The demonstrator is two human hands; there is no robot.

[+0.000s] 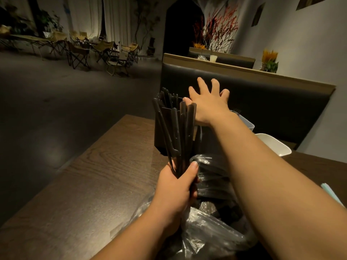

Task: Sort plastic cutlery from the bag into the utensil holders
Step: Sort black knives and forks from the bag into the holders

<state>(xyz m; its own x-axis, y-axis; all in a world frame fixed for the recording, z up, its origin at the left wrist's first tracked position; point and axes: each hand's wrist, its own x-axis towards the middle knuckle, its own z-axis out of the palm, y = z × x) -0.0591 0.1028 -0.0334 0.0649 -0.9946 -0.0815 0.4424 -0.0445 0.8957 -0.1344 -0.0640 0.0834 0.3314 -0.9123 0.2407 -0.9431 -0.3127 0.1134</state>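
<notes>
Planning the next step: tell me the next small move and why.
Probably bring the right hand back to pick one piece from the black cutlery bunch the left hand grips: the right is open and empty by the black holder.

The left grip [176,188] is closed in a fist round the lower ends of a bundle of black cutlery [180,132], with the thumb laid upward along the front of it and the back of the hand toward the camera. Its bare forearm rises from the bottom edge. The right grip [208,105] reaches forward well beyond the left, back of the hand up, fingers straight and fanned apart, thumb pointing left, holding nothing. Its bare arm runs nearly straight from the lower right corner.
</notes>
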